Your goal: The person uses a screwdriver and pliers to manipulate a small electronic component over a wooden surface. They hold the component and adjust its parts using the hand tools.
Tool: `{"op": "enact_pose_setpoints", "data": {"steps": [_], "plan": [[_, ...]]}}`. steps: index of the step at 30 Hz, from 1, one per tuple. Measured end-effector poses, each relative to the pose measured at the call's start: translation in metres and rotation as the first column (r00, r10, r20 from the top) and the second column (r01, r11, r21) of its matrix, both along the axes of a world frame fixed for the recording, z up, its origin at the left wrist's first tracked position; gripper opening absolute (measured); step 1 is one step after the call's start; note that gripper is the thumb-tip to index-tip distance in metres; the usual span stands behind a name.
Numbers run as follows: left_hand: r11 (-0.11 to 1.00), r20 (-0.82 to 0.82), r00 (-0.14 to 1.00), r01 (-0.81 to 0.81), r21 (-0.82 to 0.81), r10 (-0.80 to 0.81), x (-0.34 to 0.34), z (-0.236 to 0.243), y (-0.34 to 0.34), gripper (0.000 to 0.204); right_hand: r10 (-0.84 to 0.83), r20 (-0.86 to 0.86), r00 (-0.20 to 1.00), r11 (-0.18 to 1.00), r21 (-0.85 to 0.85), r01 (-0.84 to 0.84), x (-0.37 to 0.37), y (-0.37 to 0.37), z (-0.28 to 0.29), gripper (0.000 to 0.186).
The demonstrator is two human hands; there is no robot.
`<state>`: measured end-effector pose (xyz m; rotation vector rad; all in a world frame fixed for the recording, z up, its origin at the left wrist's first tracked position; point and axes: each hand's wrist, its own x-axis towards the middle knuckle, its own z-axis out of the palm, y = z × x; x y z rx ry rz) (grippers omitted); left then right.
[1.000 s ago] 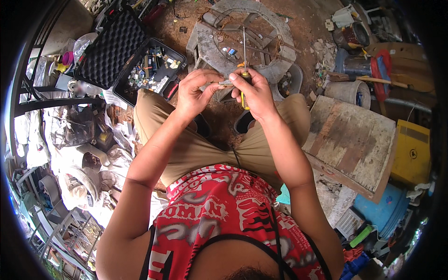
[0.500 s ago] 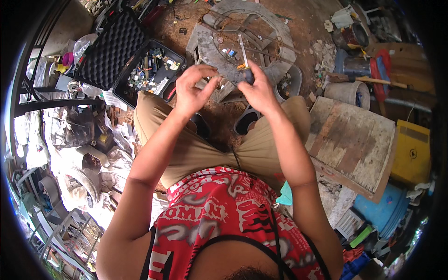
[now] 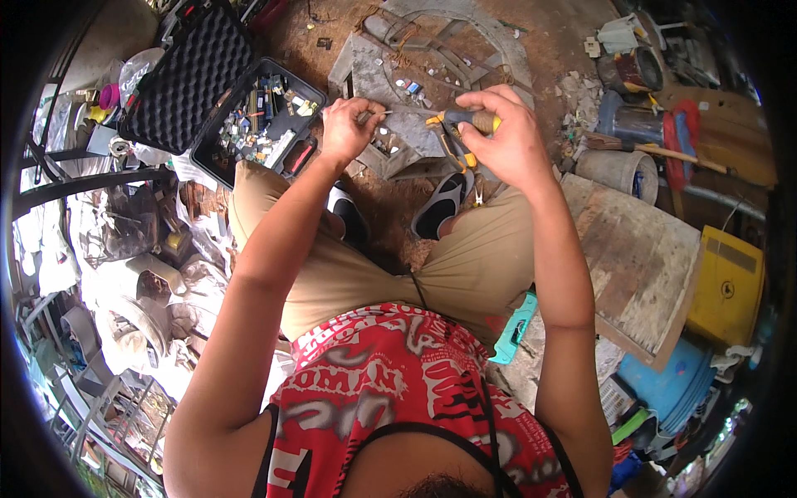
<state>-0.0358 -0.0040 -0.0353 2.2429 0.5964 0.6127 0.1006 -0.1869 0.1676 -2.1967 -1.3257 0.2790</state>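
Note:
My right hand [image 3: 505,141] is closed around a screwdriver [image 3: 490,122] with a yellow and dark handle, its thin shaft lying sideways toward my left hand [image 3: 349,129]. My left fingers are pinched at the shaft's far end, on something too small to make out. A yellow and dark plier-like tool [image 3: 457,149] angles down below my right fingers; I cannot tell if it is held. Beyond both hands is a concrete frame [image 3: 361,58] with small bits on it. An open black foam-lined case [image 3: 183,79] of small parts sits at upper left.
Piled scrap and white bags [image 3: 124,315] fill the left. At right are a worn wooden board [image 3: 623,266], a yellow panel [image 3: 726,290], a blue bucket [image 3: 664,382], a grey bucket [image 3: 614,174] and a teal object [image 3: 515,328]. My feet [image 3: 436,207] are below the frame.
The screwdriver has swung from upright to sideways. My right hand has moved right and up, my left hand slightly up. The plier-like tool now shows beneath my right fingers.

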Motion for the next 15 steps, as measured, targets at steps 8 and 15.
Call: {"op": "enact_pose_setpoints", "data": {"steps": [8, 15], "plan": [[0.999, -0.004, 0.999, 0.039, -0.026, -0.039, 0.002, -0.001, 0.001, 0.015, -0.024, -0.050, 0.998, 0.959, 0.280, 0.037, -0.015, 0.037, -0.021, 0.034], [1.000, 0.020, 0.999, 0.029, -0.007, -0.029, 0.003, 0.000, -0.001, 0.015, 0.034, -0.137, 0.990, 0.981, 0.196, -0.007, -0.013, 0.047, -0.023, 0.033]]}}
